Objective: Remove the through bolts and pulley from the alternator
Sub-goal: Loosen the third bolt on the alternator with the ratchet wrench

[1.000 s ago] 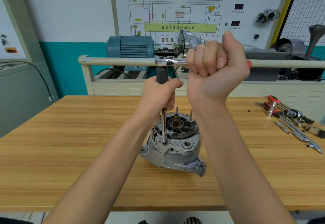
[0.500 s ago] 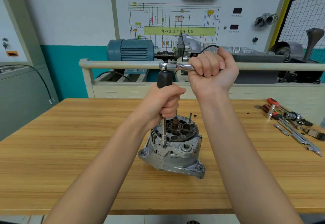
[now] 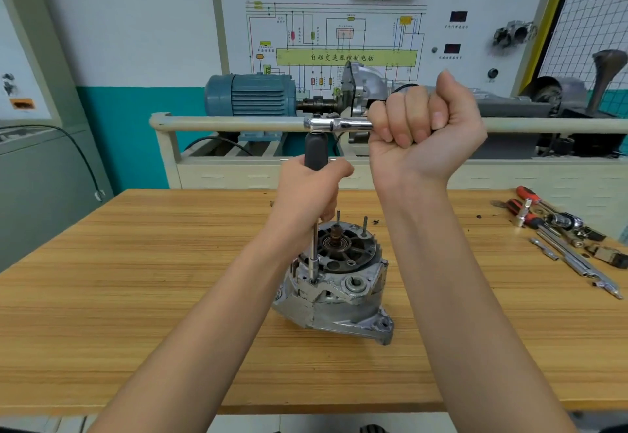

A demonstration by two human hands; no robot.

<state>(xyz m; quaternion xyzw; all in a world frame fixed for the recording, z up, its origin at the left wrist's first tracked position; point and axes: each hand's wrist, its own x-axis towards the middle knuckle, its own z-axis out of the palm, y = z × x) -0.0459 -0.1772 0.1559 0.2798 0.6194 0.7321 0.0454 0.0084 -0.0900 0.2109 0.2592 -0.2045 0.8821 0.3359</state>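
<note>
A silver alternator (image 3: 334,300) stands on the wooden table (image 3: 136,296), open end up, its shaft and two thin studs sticking up. A long driver stands upright with its thin shaft (image 3: 314,249) seated on a bolt at the housing's near-left rim. My left hand (image 3: 306,201) grips the driver's black handle (image 3: 316,148) from the side. On top of that handle sits a chrome ratchet (image 3: 336,124) lying level; my right hand (image 3: 424,130) holds its handle in a fist, palm toward me.
Several loose tools with red handles, sockets and extension bars (image 3: 560,232) lie at the table's right. Behind the table runs a cream rail (image 3: 231,123) with a blue motor (image 3: 251,94) and a wiring-diagram panel (image 3: 339,41).
The ratchet and my right hand have dropped slightly and swung back toward me and left. My left hand stays on the driver handle. The alternator has not moved.
</note>
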